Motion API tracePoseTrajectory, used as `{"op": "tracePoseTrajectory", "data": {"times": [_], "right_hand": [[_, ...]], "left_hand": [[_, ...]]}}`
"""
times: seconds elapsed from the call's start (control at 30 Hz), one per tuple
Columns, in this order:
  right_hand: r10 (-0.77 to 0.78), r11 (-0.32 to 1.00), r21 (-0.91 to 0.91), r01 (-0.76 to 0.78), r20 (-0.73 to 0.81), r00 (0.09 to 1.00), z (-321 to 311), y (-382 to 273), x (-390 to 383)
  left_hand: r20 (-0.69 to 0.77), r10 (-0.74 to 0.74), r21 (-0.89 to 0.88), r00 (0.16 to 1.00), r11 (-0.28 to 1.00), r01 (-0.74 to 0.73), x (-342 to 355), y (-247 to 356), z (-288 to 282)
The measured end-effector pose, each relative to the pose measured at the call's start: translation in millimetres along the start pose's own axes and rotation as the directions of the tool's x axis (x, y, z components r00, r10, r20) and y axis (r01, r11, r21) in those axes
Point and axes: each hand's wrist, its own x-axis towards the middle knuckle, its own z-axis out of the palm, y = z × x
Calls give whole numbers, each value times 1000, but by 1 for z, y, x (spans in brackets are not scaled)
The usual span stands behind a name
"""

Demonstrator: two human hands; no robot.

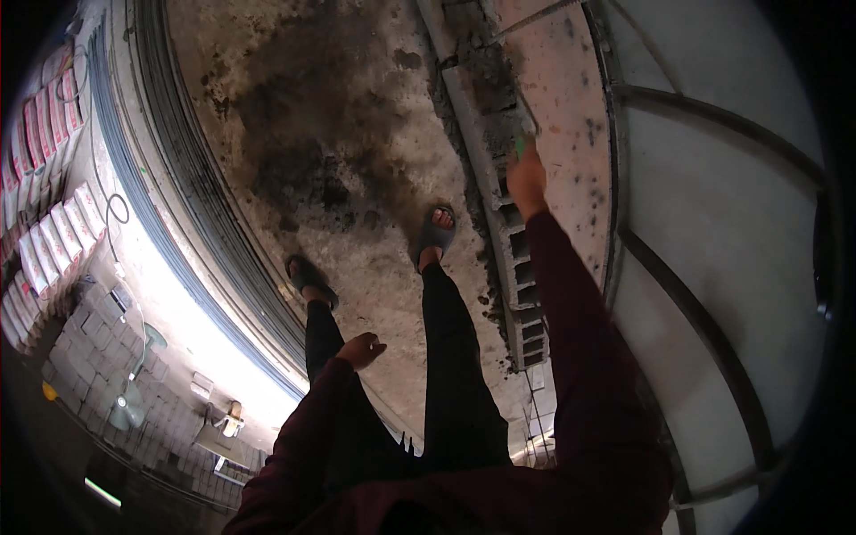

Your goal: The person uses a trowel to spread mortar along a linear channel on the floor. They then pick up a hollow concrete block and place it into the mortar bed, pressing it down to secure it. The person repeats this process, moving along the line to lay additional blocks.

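My right hand [528, 178] is closed round a green-handled tool [520, 144], whose working end I cannot clearly make out, at a row of hollow grey concrete blocks [524, 294] running along the right of the floor. Dark, rough grit [490, 98] lies on top of the blocks near that hand, beside a pinkish, spotted surface [566, 107]. My left hand [359, 349] hangs low by my left leg, fingers curled; whether anything is inside them I cannot make out. My two feet in dark slides [437, 230] stand on stained concrete [339, 107].
Long bundled rods [183, 156] lie along the left, with stacked white-and-red sacks [58, 241], a cable, a green standing fan [125, 408] and stacked grey blocks [85, 352] beyond. Large pale panels with dark metal frames [695, 303] fill the right side.
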Motion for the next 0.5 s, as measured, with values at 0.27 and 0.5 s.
{"op": "tracePoseTrajectory", "data": {"times": [0.27,0.5], "right_hand": [[103,965,232,-124,102,989,15,-35,-57],[158,781,510,-361,397,904,78,-146,72]], "left_hand": [[-1,10,-29,1000,1000,-10,-8,2,6],[43,-33,37,999,999,31,-5,7,2]]}}
